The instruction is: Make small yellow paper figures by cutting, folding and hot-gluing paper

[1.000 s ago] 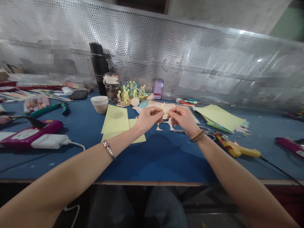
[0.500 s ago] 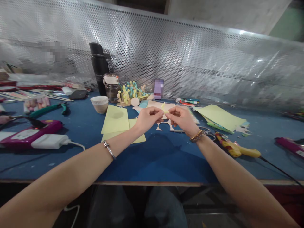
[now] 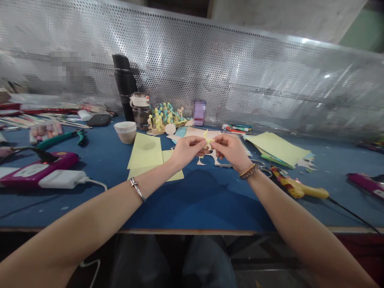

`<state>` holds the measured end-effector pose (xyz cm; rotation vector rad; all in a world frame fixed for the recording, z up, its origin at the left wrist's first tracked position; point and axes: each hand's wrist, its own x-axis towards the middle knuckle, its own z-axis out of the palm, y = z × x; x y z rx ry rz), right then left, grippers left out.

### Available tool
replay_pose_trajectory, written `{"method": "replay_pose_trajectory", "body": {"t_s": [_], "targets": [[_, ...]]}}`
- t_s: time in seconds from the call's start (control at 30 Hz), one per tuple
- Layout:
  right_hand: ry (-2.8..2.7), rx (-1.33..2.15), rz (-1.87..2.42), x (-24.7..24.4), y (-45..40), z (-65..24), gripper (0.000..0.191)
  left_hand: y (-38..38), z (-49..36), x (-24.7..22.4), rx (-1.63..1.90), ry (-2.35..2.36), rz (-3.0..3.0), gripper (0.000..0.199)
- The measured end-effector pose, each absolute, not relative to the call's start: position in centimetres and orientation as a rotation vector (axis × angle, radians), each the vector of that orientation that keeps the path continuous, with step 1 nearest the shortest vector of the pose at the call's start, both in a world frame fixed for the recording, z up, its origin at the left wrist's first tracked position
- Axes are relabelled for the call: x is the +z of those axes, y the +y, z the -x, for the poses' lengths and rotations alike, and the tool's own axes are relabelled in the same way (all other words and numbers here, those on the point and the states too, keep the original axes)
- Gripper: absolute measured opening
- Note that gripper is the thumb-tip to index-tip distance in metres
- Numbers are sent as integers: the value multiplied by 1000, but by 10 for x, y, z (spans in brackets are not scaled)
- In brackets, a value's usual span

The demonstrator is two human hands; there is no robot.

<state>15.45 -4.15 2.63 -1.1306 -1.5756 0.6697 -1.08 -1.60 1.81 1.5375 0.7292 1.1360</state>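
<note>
A head-worn camera is looking forward and down. It is facing the bare hands (image 3: pixel 187 148) (image 3: pixel 231 151) over a blue table (image 3: pixel 216 208), before a perforated silver metal screen (image 3: pixel 240 76).

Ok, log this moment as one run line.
left hand: pinches small yellow paper piece | right hand: pinches same piece | beneath: tan card cut-out | nearby: yellow hot glue gun

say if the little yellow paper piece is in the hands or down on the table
In the hands: the little yellow paper piece is pinched between the fingertips of the left hand and right hand, held above the blue table.

Between the left hand (image 3: pixel 188 149) and right hand (image 3: pixel 230 150), the yellow paper scrap (image 3: pixel 206 138) — mostly hidden — is unclear.
</note>
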Motion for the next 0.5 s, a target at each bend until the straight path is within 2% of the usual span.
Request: {"method": "replay_pose_trajectory", "body": {"t_s": [0.5], "targets": [[-1518, 803, 1115, 26, -41, -155, 25, -14, 12, 16, 1146, 756, -1575, 19]]}}
